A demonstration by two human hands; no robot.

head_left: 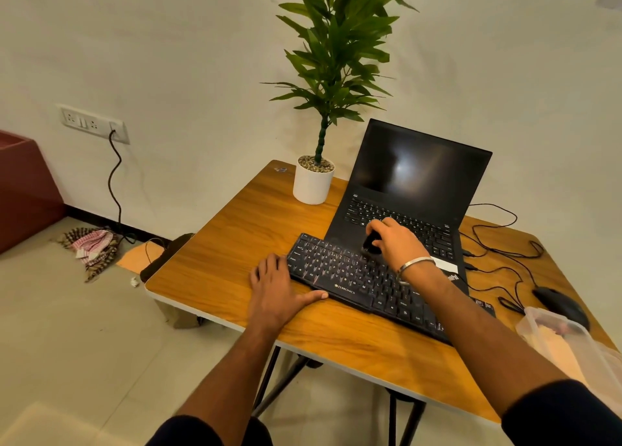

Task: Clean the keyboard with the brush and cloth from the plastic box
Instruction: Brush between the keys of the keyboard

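The right hand (395, 242) has its grip pinched round a small dark brush (371, 243), fingers curled over the top of it so that the bristle end meets the upper rows of the black keyboard (367, 279), near the middle of its far edge. The left hand (274, 287) lies flat and spread on the bench (242, 223), holding nothing, its fingertips against the keyboard's left end and its thumb along the front edge, which reads as bracing the board against the strokes. The keyboard sits slantwise, its far edge just in front of an open laptop (414, 190) with a dark screen. At the right front corner of the bench stands the clear plastic box (538, 317), open, with something pale inside that is probably the cloth, though it is too blurred to be sure. A black mouse (560, 304) lies just beyond the box, its cable looping across the bench, and a potted plant (314, 183) stands at the back. The brushing step seems to be in hand, with the wiping not yet begun. The next move likely calls for sweeping the brush row by row along the keys while the left hand steadies the board, then reaching to the box for the cloth.
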